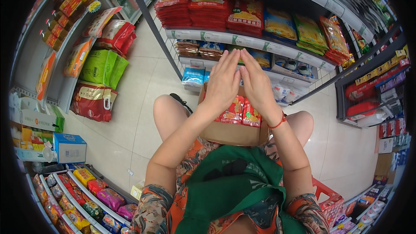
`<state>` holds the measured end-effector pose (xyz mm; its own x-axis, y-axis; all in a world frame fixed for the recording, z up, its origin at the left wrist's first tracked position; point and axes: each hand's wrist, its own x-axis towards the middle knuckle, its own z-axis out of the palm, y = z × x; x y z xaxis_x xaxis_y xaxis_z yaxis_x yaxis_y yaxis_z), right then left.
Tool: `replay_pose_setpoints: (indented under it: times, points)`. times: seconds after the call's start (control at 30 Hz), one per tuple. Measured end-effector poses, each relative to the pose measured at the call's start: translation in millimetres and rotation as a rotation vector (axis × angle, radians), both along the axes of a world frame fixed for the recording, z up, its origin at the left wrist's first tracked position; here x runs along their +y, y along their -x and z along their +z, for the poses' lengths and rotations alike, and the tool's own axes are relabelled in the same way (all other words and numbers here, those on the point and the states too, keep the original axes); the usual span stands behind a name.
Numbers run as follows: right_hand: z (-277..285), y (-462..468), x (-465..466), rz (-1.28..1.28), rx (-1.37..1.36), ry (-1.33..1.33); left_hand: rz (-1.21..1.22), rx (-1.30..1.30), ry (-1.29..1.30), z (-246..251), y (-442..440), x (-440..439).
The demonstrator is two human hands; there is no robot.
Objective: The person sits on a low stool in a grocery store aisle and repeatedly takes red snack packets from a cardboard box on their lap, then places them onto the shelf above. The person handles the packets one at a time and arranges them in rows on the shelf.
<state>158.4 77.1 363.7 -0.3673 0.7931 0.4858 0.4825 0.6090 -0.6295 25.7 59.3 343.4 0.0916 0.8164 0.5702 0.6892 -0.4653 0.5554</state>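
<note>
My left hand [223, 79] and my right hand [255, 83] are raised side by side in front of the shelf, palms down, fingertips almost meeting in a peak. Neither holds anything that shows. Below them an open cardboard box [232, 134] stands between my knees, with red food packets [251, 113] lying in it; my hands and forearms hide part of it. Ahead, a shelf carries stacks of red packets [208, 8], a blue packet stack [279, 24] and a green packet stack [311, 34]. Smaller packets on the lower shelf are partly behind my fingers.
Price-label rails [240, 40] run along the shelf edges. At left stand large bags, among them a green bag [99, 68], and bottles [60, 26]. A blue and white box [70, 148] is at lower left. A red plastic basket [328, 198] sits behind me at right.
</note>
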Motion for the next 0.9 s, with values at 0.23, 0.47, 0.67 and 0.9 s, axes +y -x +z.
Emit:
replay_pose_setpoints:
  times: [0.23, 0.47, 0.67, 0.9]
  points:
    - [-24.5, -19.7, -19.5, -0.015, -0.015, 0.037, -0.036, -0.021, 0.073, -21.9, -17.5, -18.8]
    - [-43.3, -27.7, -34.2, -0.005, 0.011, 0.119, -0.064, -0.104, 0.185, -40.9, -28.7, -34.3]
    - [-54.4, -30.7, -43.5, -0.013, 0.016, 0.157, -0.090, -0.134, 0.201, -53.2, -31.9, -42.4]
    - [-71.1, -36.4, -52.8, -0.019, 0.011, 0.244, -0.114, -0.181, 0.316, -72.3, -35.2, -51.5]
